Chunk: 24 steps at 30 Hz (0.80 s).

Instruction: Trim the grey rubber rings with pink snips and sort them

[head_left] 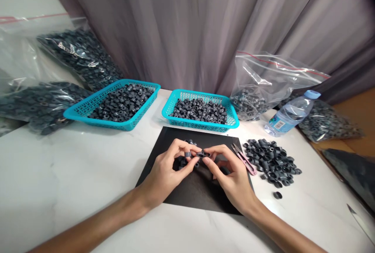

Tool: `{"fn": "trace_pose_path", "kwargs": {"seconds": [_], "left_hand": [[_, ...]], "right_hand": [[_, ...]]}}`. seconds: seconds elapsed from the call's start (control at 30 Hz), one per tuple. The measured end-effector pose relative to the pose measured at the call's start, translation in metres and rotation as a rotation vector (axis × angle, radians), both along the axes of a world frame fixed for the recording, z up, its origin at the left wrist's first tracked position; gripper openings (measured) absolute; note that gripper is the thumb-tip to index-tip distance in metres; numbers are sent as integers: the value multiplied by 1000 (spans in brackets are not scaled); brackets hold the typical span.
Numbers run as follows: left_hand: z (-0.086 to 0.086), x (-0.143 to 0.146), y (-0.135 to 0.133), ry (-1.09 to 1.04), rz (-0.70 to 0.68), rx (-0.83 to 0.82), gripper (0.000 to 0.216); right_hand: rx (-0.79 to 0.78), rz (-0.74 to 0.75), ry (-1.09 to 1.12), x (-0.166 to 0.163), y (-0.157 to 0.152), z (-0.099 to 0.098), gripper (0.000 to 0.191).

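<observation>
Above a black mat (190, 196), both hands come together at small dark grey ring-shaped parts. My left hand (168, 167) is closed, its thumb and forefinger pinching one grey ring (202, 154); another grey piece (187, 154) shows against its fingers. My right hand (230, 173) pinches the other side of the pinched ring. Whether this is one part or two touching, I cannot tell. Several more dark parts (182, 162) lie on the mat, partly hidden behind my left hand. Pink-handled thread snips (244, 159) rest by the mat's right edge, near my right hand.
Two turquoise baskets, one left (130, 124) and one centre (202, 124), hold many grey parts. A loose pile (271, 161) lies right, with a single ring (277, 195) nearer me. A water bottle (290, 114) and filled zip bags (249, 102) stand behind. More bags (47, 104) are left.
</observation>
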State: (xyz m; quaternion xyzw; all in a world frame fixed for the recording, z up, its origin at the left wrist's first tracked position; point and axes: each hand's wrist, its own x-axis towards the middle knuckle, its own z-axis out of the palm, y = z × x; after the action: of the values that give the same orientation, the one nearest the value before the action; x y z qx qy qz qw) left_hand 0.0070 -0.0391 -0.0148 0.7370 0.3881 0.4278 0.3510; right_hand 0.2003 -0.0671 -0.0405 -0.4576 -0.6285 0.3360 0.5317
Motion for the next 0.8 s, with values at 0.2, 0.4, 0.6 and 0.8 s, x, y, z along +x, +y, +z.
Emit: {"fn": "trace_pose_path", "kwargs": {"seconds": [0.2, 0.4, 0.6, 0.8], "left_hand": [[1, -2, 0, 41, 25, 65, 16], [0, -4, 0, 117, 32, 120, 15], [-4, -6, 4, 177, 57, 249, 15], [-10, -6, 7, 263, -12, 437, 20]], "right_hand": [[-4, 23, -26, 1, 3, -1, 18], [-27, 39, -29, 2, 1, -2, 19], [-102, 75, 40, 1, 2, 1, 26], [-254, 115, 113, 2, 8, 0, 30]]}}
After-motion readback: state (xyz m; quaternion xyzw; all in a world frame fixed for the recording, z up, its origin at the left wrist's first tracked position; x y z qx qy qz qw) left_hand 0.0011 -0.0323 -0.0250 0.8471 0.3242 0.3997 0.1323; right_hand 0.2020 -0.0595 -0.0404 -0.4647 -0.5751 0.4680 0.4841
